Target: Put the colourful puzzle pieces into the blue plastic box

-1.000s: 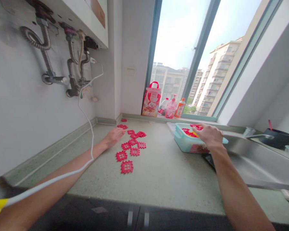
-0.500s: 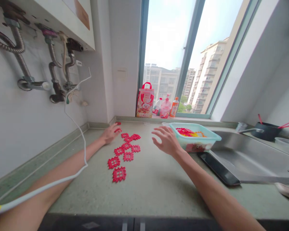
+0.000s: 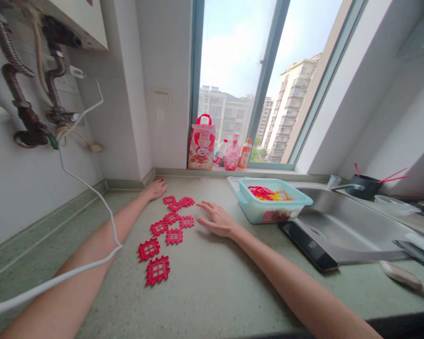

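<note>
My left hand [image 3: 157,189] reaches to the back left of the counter, its fingers curled down over a red plastic interlocking piece [image 3: 162,179]. Only a sliver of red shows past the fingers, and most of their grip is hidden. My right hand [image 3: 215,219] is open, palm down and empty, with thumb and fingers apart. Its fingertips point at a loose group of several red window-shaped interlocking pieces [image 3: 174,236], just left of it. Some of these overlap or touch; a separate piece [image 3: 158,270] lies nearest the front.
A pale turquoise tub [image 3: 265,214] of red, yellow and orange pieces stands right, beside a black phone [image 3: 309,247] and the sink [image 3: 332,221]. A white cable [image 3: 108,202] hangs across my left forearm. Bottles [image 3: 232,155] and a bag [image 3: 202,146] line the windowsill.
The view has turned to the right. My right hand has moved left and lower, away from the tub and close to the red pieces. My left hand now covers most of the red at its fingers.
</note>
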Demonstrator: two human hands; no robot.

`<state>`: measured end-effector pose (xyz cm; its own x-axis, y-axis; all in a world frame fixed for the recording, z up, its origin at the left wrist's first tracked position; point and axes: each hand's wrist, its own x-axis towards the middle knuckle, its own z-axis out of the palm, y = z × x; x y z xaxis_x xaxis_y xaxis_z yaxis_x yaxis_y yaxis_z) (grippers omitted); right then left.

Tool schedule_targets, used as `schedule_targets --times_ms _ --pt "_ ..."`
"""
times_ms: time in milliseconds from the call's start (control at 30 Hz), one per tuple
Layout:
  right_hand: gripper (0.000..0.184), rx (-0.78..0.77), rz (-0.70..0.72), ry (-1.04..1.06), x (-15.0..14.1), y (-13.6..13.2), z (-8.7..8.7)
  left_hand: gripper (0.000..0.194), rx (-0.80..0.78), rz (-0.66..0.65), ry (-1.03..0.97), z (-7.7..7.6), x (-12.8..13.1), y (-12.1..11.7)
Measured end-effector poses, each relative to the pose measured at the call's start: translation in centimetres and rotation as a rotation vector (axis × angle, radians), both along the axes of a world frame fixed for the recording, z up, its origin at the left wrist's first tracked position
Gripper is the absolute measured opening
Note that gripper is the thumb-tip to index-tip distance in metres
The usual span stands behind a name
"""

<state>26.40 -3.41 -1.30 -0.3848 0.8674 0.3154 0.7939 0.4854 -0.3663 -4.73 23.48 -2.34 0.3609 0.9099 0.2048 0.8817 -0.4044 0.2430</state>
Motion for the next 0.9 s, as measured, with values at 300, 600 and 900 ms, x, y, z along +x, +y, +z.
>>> schedule_targets --times_ms 300,600,900 --pt "0.058 0.055 -0.12 -0.168 -2.7 3.7 0.6 0.07 -0.047 -0.199 0.012 0.3 -0.2 -8.3" --pt "0.038 0.111 -0.065 -0.129 -3.8 5.1 0.3 0.053 0.02 -0.411 0.011 1.3 -0.1 -17.2" --pt "0.028 0.222 0.025 0.019 0.6 -1.7 -1.0 0.048 0.057 -0.454 -0.052 1.5 -0.4 -18.2"
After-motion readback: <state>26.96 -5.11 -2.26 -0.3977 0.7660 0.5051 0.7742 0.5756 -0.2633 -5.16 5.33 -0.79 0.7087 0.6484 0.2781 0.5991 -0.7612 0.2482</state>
